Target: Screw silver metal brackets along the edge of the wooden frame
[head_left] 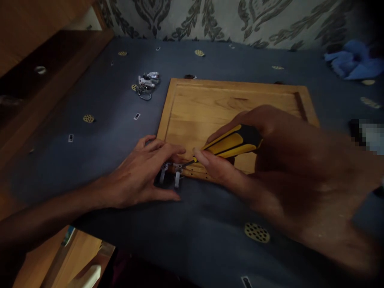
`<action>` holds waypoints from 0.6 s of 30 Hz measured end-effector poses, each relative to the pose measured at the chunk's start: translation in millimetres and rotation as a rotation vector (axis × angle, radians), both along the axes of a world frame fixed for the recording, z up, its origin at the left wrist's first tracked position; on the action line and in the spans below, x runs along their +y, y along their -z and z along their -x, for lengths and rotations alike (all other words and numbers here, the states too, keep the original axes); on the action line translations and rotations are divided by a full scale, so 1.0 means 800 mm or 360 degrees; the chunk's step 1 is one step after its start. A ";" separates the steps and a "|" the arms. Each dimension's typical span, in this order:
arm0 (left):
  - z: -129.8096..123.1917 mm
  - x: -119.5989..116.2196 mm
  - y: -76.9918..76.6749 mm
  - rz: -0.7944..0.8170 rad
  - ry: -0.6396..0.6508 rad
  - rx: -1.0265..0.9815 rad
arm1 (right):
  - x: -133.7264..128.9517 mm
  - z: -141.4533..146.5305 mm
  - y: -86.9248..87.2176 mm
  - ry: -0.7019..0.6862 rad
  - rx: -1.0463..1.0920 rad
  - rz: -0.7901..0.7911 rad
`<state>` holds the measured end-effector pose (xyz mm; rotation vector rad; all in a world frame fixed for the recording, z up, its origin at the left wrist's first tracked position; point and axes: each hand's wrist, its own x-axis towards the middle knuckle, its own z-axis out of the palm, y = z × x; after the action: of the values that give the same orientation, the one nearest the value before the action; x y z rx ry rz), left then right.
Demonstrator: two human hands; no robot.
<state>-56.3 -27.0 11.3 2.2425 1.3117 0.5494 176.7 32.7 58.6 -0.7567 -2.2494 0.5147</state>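
A wooden panel (210, 120) with a raised frame lies flat on the blue patterned surface. Two small metal hinges (177, 178) sit side by side at its near left edge. My right hand (258, 160) grips a yellow and black screwdriver (229, 143), its tip at the right-hand hinge. My left hand (147, 172) rests at the panel's near left corner around the hinges, fingers apart, the thumb below them and the fingertips on the wood. Small dark holes show along the panel's near edge, right of the hinges.
More metal hinges (147, 84) lie in a pile beyond the panel's left side. A crumpled blue cloth (355, 60) is at the far right. A wooden cabinet part (60, 80) stands at the left, and a patterned wall (222, 22) rises behind. An open drawer (72, 260) shows at the lower left.
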 end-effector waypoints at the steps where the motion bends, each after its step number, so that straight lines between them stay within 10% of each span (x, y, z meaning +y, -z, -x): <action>1: 0.000 0.000 0.000 0.0016 -0.0018 -0.0003 | 0.000 0.000 0.002 -0.0009 0.0026 -0.0013; 18: 0.000 -0.001 0.003 -0.0036 -0.0099 -0.0111 | 0.002 0.002 -0.004 -0.0037 0.0007 0.0234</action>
<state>-56.2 -28.0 8.9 2.1863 1.3498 0.6616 175.1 34.2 61.9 -0.8027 -2.2367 0.6982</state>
